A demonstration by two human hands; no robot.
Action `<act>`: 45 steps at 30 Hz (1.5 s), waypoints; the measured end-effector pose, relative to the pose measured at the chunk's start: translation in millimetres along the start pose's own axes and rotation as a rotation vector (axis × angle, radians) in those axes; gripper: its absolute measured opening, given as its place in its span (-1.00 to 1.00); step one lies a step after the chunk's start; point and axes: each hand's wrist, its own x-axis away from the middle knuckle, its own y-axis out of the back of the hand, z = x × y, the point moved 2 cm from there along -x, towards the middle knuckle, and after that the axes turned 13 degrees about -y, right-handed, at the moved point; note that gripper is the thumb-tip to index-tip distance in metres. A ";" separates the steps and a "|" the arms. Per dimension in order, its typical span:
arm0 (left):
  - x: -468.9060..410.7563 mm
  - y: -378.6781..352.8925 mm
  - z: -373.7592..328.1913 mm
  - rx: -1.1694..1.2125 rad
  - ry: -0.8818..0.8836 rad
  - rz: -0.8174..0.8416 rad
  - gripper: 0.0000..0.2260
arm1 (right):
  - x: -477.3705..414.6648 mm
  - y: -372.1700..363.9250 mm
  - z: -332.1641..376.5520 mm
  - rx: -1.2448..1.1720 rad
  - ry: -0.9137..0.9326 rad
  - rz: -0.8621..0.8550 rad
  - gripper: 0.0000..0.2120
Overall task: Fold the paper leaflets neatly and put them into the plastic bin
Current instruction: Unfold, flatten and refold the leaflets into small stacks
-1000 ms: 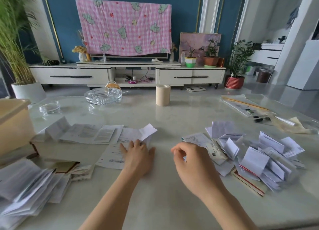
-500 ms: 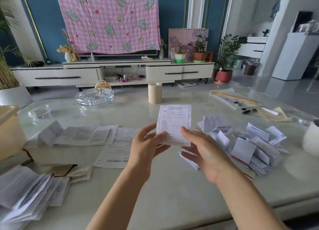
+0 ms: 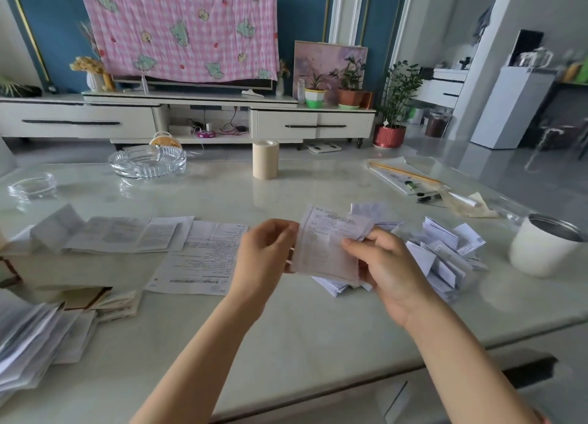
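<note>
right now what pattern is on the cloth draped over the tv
The cloth is pink-and-white check with scattered green motifs; the head view shows it best.

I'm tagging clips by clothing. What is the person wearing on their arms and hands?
Nothing visible: the left hand and right hand are bare, no gloves, rings or watch, and no sleeve shows up to the frame's edge.

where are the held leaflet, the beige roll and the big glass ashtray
held leaflet [image 3: 321, 252]: head view, middle of its printed face.
beige roll [image 3: 265, 162]: head view, its upright side wall.
big glass ashtray [image 3: 147, 169]: head view, its ribbed near wall.
</note>
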 end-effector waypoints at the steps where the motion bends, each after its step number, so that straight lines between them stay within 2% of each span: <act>1: 0.6 -0.7 -0.2 0.049 0.052 0.016 -0.81 | 0.7 1.9 -0.8 0.047 0.032 -0.023 -0.68; 3: 1.2 -2.0 0.3 0.149 0.184 0.094 -0.73 | 1.3 4.8 -3.0 0.148 0.078 -0.089 -0.51; 5: 3.2 -4.3 2.5 0.177 0.289 0.234 -0.65 | 1.7 5.0 -6.0 0.204 0.111 -0.125 -0.44; 8: 8.4 -9.0 5.5 0.146 0.285 0.349 -0.76 | 3.2 2.8 -5.5 0.271 0.194 -0.122 -0.39; 11: 10.2 -8.4 6.6 0.092 0.203 0.278 -0.92 | 3.3 2.2 -5.2 0.301 0.183 -0.077 -0.42; 16: 8.9 -7.5 9.0 0.024 0.137 0.214 -0.89 | 0.3 10.7 0.9 0.094 0.059 -0.079 -0.72; 17: 8.6 -7.8 9.3 0.012 0.128 0.214 -0.89 | -0.3 12.1 1.1 0.122 0.054 -0.077 -0.80; 21: 7.5 -9.3 10.9 -0.013 0.109 0.215 -0.91 | 2.0 11.8 -3.4 0.324 0.013 0.050 -0.92; 23: 7.0 -9.2 11.1 0.009 0.115 0.205 -0.94 | 3.5 9.7 -5.4 0.287 -0.017 0.073 -0.90; 27: 6.0 -6.0 11.4 0.092 0.169 0.141 -0.88 | 0.4 11.7 -0.9 0.070 -0.054 0.062 -0.83; 31: 4.4 -4.9 12.4 0.160 0.249 0.090 -0.83 | -1.5 14.4 0.8 0.016 -0.076 0.143 -0.63; 35: 4.6 -6.1 14.5 0.194 0.297 0.097 -0.88 | 0.0 8.5 -0.6 0.073 -0.087 0.140 -0.71; 39: 3.6 -5.7 15.6 0.185 0.301 0.095 -0.89 | -1.7 10.9 1.2 -0.031 -0.103 0.142 -0.73; 42: 3.3 -6.2 15.7 0.166 0.294 0.101 -0.88 | -2.1 10.4 2.9 -0.094 -0.103 0.168 -0.83; 45: 2.7 -6.5 17.6 0.143 0.295 0.093 -0.86 | -3.6 8.6 1.7 -0.085 -0.107 0.181 -0.86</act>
